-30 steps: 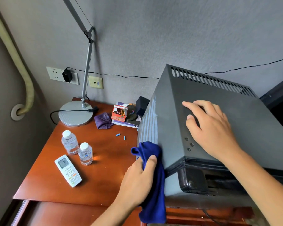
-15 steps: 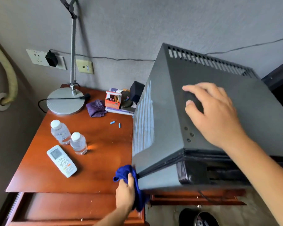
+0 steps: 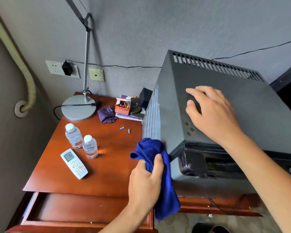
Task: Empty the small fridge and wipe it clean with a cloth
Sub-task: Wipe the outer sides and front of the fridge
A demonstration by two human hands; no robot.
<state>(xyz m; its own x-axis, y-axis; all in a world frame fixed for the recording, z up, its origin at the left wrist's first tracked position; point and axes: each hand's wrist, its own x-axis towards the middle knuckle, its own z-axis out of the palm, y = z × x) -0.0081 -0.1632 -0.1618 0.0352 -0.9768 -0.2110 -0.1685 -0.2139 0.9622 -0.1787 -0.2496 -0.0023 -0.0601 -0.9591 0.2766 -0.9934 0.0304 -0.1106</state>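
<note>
Fridge (image 3: 242,105): one; cloth (image 3: 160,165): one; bottles (image 3: 81,140): two.

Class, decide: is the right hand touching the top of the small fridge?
Touching. The head view shows the right hand lying on the small fridge, fingers spread on its grey top, no gap visible.

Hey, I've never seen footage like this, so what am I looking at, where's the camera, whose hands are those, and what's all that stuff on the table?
There is no machine here: a camera worn on a person's head looks down at their two bare hands. The left hand grips a blue cloth against the side of a small grey fridge, while the right hand rests flat on its top. On the wooden table beside it stand two water bottles, a white remote and a desk lamp.
</note>
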